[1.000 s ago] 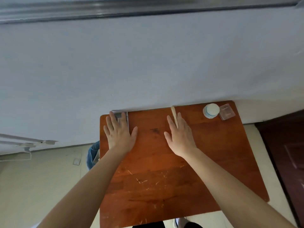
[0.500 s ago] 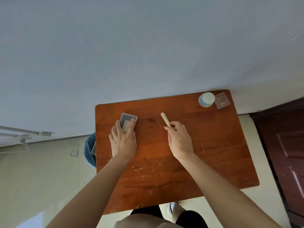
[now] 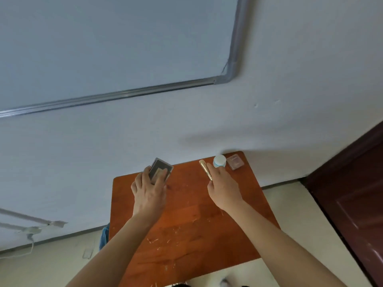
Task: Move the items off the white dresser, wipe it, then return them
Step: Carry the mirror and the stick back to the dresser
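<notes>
My left hand (image 3: 149,191) grips a flat dark rectangular case (image 3: 160,168) and holds it raised over the far left part of a reddish-brown wooden table (image 3: 186,230). My right hand (image 3: 222,187) holds a slim gold tube (image 3: 205,168), lifted near the table's far edge. At the far right corner stand a small white jar (image 3: 219,160) with a blue band and a clear pink square box (image 3: 234,161). The right fingertips are close to the jar. No white dresser is in view.
A white wall with a framed whiteboard (image 3: 116,48) rises behind the table. A dark red door (image 3: 356,195) stands at the right. A blue object (image 3: 104,235) sits on the floor by the table's left side, and a white cable fitting (image 3: 33,228) runs along the wall.
Both hands closed on their items and lifted them off the table. The left raised the dark case; the right carried the gold tube toward the jar. The camera tilted upward.
</notes>
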